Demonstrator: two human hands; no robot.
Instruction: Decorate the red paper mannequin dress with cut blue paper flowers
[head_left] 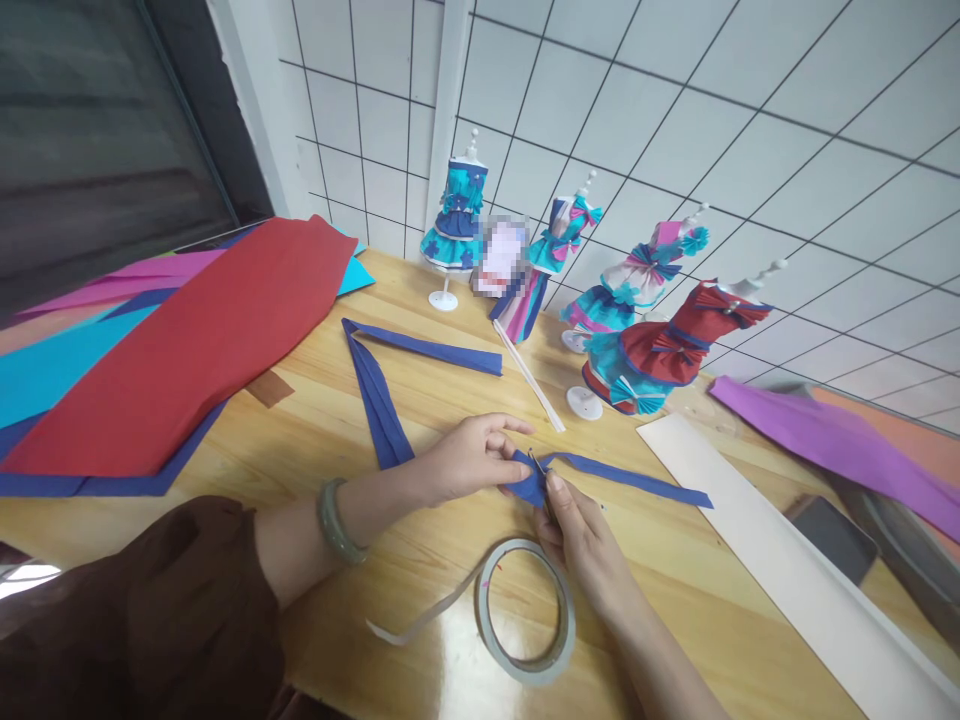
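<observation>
My left hand [472, 458] pinches a small piece of dark blue crepe paper [529, 484] between thumb and fingers, above the middle of the wooden table. My right hand [577, 520] is closed around small scissors [535, 462], whose thin metal blades show at the paper; the handles are hidden in my fingers. Just beyond my right hand lies a narrow blue paper strip [637, 479]. A longer folded blue strip [427, 346] bends in a V beyond my left hand. Below both hands is a roll of double-sided tape [484, 610] with a loose tail.
Several small dress forms in paper dresses, one in red and teal [675, 345], stand along the tiled wall. Coloured paper sheets, red [202, 350] on top, are piled at left. A white board [757, 530], a dark phone [832, 537] and purple paper [825, 440] lie at right.
</observation>
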